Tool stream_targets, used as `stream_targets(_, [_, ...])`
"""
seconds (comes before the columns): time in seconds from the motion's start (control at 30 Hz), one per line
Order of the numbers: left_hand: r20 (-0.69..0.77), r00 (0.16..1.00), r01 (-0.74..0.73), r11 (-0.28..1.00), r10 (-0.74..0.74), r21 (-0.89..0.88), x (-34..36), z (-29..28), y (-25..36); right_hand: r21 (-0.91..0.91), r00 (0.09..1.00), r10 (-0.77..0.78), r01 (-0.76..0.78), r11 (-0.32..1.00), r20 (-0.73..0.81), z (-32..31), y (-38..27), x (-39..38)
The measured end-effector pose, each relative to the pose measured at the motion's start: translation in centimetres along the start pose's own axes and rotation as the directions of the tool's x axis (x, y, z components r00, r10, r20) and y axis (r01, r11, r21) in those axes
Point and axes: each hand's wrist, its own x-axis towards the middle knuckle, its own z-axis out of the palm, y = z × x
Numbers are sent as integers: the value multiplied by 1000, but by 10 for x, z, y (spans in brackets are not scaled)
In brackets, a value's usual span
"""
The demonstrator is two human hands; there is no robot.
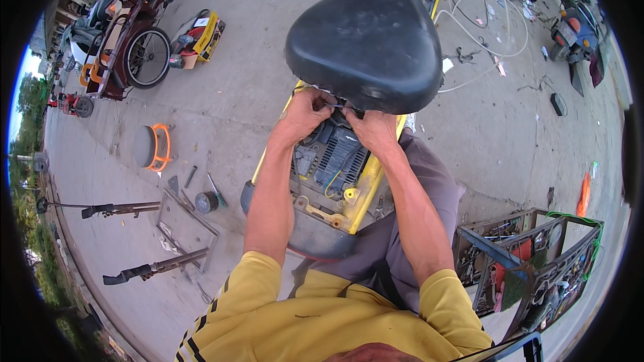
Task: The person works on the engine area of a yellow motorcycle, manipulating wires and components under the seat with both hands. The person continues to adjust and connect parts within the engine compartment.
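Note:
Just under the rear edge of a black saddle seat point(365, 40), both hands work close together on a yellow-framed vehicle point(367, 191). My left hand point(306, 116) is closed in a pinch, its fingertips on what looks like a thin wire point(334, 105). From the other side, my right hand point(371, 129) pinches near the same wire, with its fingertips partly hidden by the seat. Below the hands, a finned grey controller box point(342, 154) sits in the open frame bay among cables. A dark rounded rear cover point(305, 228) lies at the near end of the frame.
To the left stand an orange-legged stool point(161, 147) and a metal frame point(188, 228) near loose hand tools. A cargo tricycle point(137, 57) and a yellow box point(208, 35) are farther off. At right is a metal tool rack point(530, 268); a pale hose point(493, 53) coils beyond.

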Motion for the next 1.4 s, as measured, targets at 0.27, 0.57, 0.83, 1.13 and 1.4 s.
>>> stream_targets(0.27, [37, 999, 28, 999, -27, -42, -7, -2, 21, 131, 987, 65, -84, 988, 145, -5, 5, 3])
stream_targets(0.57, [-4, 998, 59, 996, -59, 74, -2, 0, 18, 282, 981, 44, -96, 954, 187, -43, -2, -3])
stream_targets(0.83, [-24, 999, 25, 998, -24, 58, 2, 6, 13, 177, 985, 3, -34, 984, 173, -42, 7, -12])
stream_targets(1.13, [-43, 999, 4, 997, -1, 72, 2, 9, 13, 29, 992, -37, 34, 999, 117, -28, 10, -11])
stream_targets(1.4, [-26, 1000, -9, 998, 10, 69, 1, 7, 15, -39, 991, -99, 103, 994, 88, -29, 10, -15])
